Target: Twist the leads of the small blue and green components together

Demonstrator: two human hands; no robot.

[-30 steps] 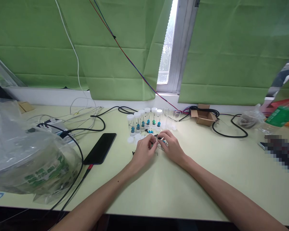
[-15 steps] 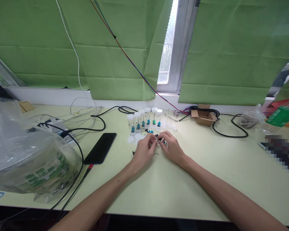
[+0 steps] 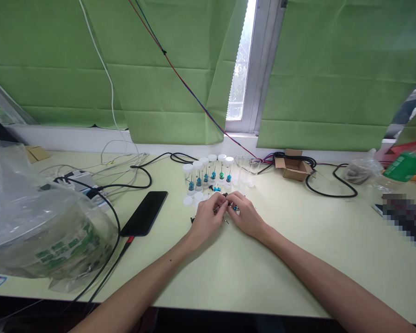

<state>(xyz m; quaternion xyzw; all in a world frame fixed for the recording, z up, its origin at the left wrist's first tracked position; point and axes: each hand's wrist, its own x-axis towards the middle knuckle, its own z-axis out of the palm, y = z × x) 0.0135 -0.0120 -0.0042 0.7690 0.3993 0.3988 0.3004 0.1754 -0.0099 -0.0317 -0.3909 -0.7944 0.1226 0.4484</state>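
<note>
- The left hand [image 3: 211, 213] and right hand [image 3: 245, 214] meet with fingertips pinched on a small dark part [image 3: 225, 195], mostly hidden; how firmly each holds it, I cannot tell. With so little to grip, a slip of either thumb could send the part onto the desk [image 3: 284, 273].
- A blue piece [image 3: 235, 208] shows in the gap under the right hand's fingers; closing or lowering that hand carelessly could push it out of sight beneath the palm.
- The short metal pin [image 3: 226, 221] lies loose just below the fingertips, on the near side; a wrist sliding inward could roll it away.
- A black piece [image 3: 192, 220] sits against the left hand's outer edge, easily dragged if that hand shifts.
- Just beyond the fingertips stand the capped tubes [image 3: 191, 181] and, beyond the right hand, the open tubes [image 3: 253, 175]; being upright and narrow, they could tip if a knuckle reaches forward too fast.
- White caps [image 3: 188, 201] lie flat beyond the left hand, where a sweep could scatter them.
</note>
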